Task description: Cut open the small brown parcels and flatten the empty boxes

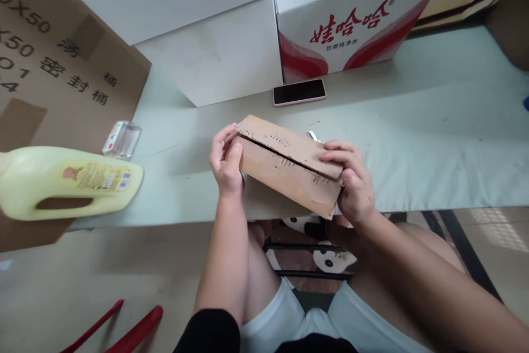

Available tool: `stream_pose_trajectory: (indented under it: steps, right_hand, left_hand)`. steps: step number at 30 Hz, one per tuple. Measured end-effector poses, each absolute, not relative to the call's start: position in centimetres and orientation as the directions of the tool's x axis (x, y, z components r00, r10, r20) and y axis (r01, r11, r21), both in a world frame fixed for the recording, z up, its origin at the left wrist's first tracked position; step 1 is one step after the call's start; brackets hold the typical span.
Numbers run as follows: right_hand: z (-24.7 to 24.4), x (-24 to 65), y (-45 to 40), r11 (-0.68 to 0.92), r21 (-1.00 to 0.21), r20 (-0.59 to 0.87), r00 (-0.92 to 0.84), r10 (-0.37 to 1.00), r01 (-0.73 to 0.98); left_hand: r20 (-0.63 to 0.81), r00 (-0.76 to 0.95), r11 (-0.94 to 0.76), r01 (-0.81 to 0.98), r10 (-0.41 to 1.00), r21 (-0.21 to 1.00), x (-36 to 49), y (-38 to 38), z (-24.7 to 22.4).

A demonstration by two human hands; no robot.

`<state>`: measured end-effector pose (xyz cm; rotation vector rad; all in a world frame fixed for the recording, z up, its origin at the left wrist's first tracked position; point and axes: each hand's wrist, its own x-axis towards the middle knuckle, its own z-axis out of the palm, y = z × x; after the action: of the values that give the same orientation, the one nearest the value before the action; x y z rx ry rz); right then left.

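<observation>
Between my two hands is a small brown cardboard box (285, 174), tilted over the front edge of the table. Its two top flaps nearly meet, with a narrow dark gap and torn, rough marks along the seam. My left hand (227, 163) grips the box's left end, thumb on the near side. At the right end, my right hand (353, 182) is closed around the corner, fingers on the top flap. A small shiny strip (314, 136) shows just behind the box, partly hidden, and I cannot make out what it is.
A phone (300, 92) lies behind the box, before a white and red carton (339, 28) and a plain white carton (215, 61). On the left are a yellow jug (103, 177), a clear bottle (122, 140) and a large brown carton (61, 66). The table (433, 149) has a pale green cover.
</observation>
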<state>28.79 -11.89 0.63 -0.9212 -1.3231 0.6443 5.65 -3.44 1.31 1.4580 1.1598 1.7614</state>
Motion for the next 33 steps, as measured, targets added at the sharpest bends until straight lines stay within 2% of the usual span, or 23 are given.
stream_pose_trajectory:
  steps: [3, 6, 12, 16, 18, 20, 22, 24, 28, 30, 33]
  right_hand:
    - [1.0, 29.2, -11.6, 0.483, -0.857, 0.507, 0.128, 0.852, 0.180]
    - [1.0, 29.3, -11.4, 0.455, -0.868, 0.483, 0.125, 0.867, 0.197]
    - [0.5, 29.1, -11.3, 0.444, -0.864, 0.481, 0.131, 0.867, 0.238]
    - [-0.1, 28.7, -11.1, 0.480, -0.871, 0.492, 0.174, 0.853, 0.109]
    - [-0.6, 28.5, -10.8, 0.451, -0.892, 0.446, 0.210, 0.870, 0.027]
    - [-1.0, 28.5, -10.5, 0.356, -0.935, 0.350, 0.195, 0.916, 0.005]
    - [-1.2, 28.5, -10.3, 0.242, -0.970, 0.242, 0.111, 0.964, 0.009]
    - [-1.2, 28.3, -10.2, 0.190, -0.982, 0.189, -0.016, 0.982, 0.019]
    - [-1.1, 27.9, -10.3, 0.340, -0.932, 0.314, -0.188, 0.931, 0.127]
    - [-1.2, 27.9, -10.3, 0.417, -0.889, 0.378, -0.210, 0.902, 0.191]
    - [-1.2, 28.2, -10.1, 0.478, -0.845, 0.442, -0.191, 0.877, 0.239]
  left_hand:
    - [0.555, -0.114, -0.528, 0.197, 0.824, 0.826, 5.2, -3.1, 1.3]
    - [0.528, -0.072, -0.507, 0.198, 0.846, 0.839, 5.0, -2.8, 1.5]
    - [0.457, -0.136, -0.436, 0.158, 0.879, 0.886, 5.3, -2.7, 1.7]
    - [0.384, -0.175, -0.365, 0.132, 0.906, 0.921, 4.7, -2.4, 1.8]
    - [0.312, -0.263, -0.305, 0.066, 0.913, 0.950, 3.9, -1.9, 1.7]
    - [0.201, -0.390, -0.241, -0.058, 0.899, 0.969, 2.9, -1.2, 1.5]
    - [0.097, -0.456, -0.193, -0.170, 0.885, 0.966, 2.1, -0.6, 1.3]
    - [0.075, -0.418, -0.175, -0.207, 0.905, 0.963, 1.7, -0.1, 1.1]
    - [0.013, -0.371, -0.110, -0.244, 0.928, 0.964, 2.6, -0.1, 1.0]
    - [-0.052, -0.354, -0.052, -0.280, 0.934, 0.959, 3.5, -0.3, 0.9]
    - [-0.073, -0.310, -0.019, -0.282, 0.948, 0.959, 4.9, -0.6, 0.8]
